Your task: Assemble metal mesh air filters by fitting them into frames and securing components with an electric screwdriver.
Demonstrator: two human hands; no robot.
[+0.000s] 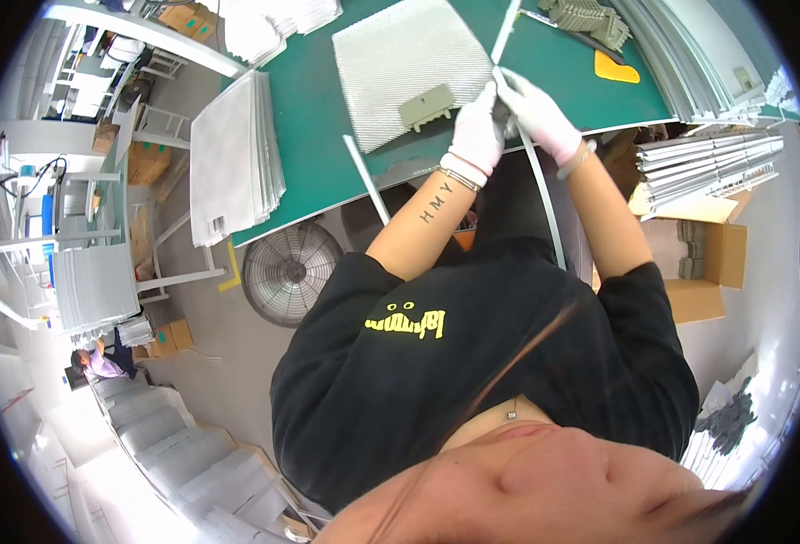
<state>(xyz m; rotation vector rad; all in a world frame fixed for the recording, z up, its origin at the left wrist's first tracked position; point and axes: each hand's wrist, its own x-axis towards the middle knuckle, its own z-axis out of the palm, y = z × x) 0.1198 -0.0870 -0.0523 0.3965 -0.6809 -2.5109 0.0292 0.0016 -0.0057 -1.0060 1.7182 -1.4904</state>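
Observation:
My gloved left hand (478, 130) and gloved right hand (538, 116) meet above the front edge of the green table. Between them passes a long, thin, pale strip (542, 199), stretching from the table's far side down toward my lap. Fingers of both hands are closed around it; a small greyish part between them is too hidden to name. Beside my left hand lies an olive-grey plastic piece (427, 108) with small tabs. It rests on a silvery, finely ribbed panel (400, 50).
The green table (305, 109) carries a stack of pale panels (232, 154) at left. Grey pieces (590, 20) and a yellow tool (616, 67) lie far right. Another strip (365, 179) juts past the front edge. A floor fan (293, 270) stands below; finned strips (704, 168) are piled right.

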